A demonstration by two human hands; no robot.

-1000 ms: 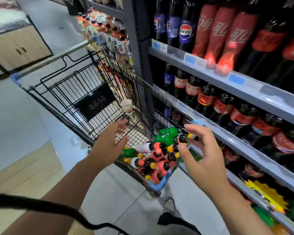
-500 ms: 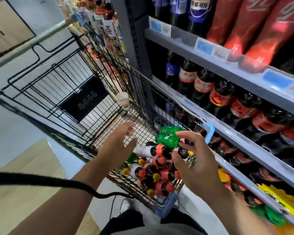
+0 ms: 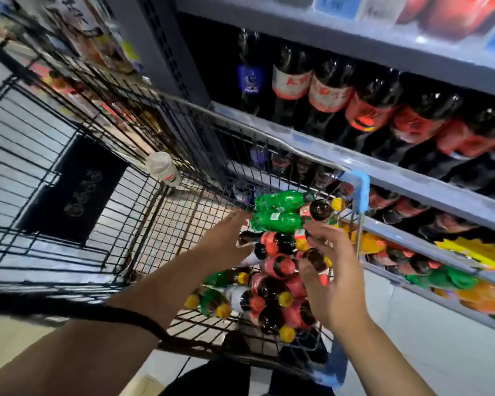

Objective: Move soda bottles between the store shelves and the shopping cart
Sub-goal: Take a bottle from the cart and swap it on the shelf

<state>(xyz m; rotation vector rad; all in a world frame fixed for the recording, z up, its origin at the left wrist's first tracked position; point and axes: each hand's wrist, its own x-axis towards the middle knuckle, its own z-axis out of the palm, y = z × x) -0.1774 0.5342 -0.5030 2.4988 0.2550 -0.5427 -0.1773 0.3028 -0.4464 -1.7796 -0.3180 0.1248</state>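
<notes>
A black wire shopping cart [image 3: 106,224] holds a heap of small soda bottles [image 3: 275,284] in its near right corner: dark cola with red labels and yellow or red caps, plus two green bottles [image 3: 280,212] on top. My left hand [image 3: 226,241] reaches into the heap from the left, fingertips touching the lower green bottle and a dark bottle beneath. My right hand [image 3: 326,270] is over the heap on the right, fingers spread and curled around a dark cola bottle [image 3: 316,260]. Whether either hand has a firm hold is unclear.
Grey store shelves [image 3: 383,172] run along the right, stocked with large dark cola bottles [image 3: 363,107] with red labels. A white-capped bottle [image 3: 163,167] leans in the cart's far side. Blue corner guards [image 3: 357,190] mark the cart's rim. A black cord [image 3: 97,310] crosses my left forearm.
The view has tilted down and closer to the cart. Both hands have moved deeper into the bottle heap, the left up to the green bottles, the right lower onto the cola bottles.
</notes>
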